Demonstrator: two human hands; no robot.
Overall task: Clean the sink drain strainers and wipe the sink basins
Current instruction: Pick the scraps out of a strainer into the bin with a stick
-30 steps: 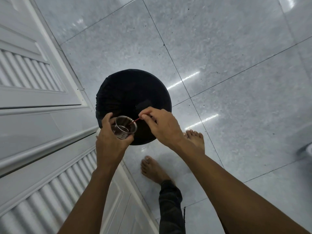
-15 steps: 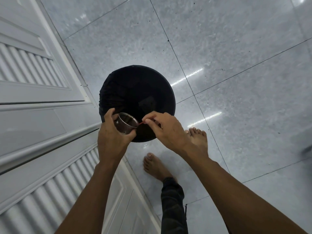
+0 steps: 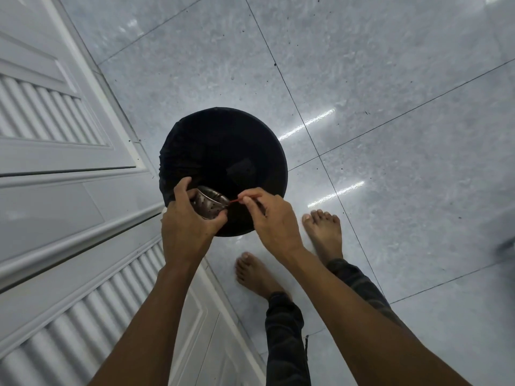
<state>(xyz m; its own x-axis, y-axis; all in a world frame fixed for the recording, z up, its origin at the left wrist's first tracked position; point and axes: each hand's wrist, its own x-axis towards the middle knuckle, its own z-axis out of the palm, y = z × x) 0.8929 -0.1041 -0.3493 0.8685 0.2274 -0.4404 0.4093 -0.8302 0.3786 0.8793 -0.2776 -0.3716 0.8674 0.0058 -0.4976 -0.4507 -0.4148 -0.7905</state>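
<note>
My left hand [image 3: 185, 224] grips a perforated metal drain strainer [image 3: 209, 204], tilted on its side over a round bin lined with a black bag [image 3: 223, 151]. My right hand [image 3: 271, 215] pinches a thin red stick [image 3: 237, 201] whose tip reaches the strainer's rim. Both hands hover above the bin's near edge. The inside of the strainer faces away from me and is mostly hidden. No sink is in view.
White louvred cabinet doors [image 3: 55, 190] run along the left, close to the bin. Glossy grey floor tiles [image 3: 390, 107] spread to the right. My bare feet [image 3: 324, 232] stand just behind the bin.
The strainer has tipped from mouth-up toward me to lying on its side with its mouth turned away over the bin. The red stick stays at its rim.
</note>
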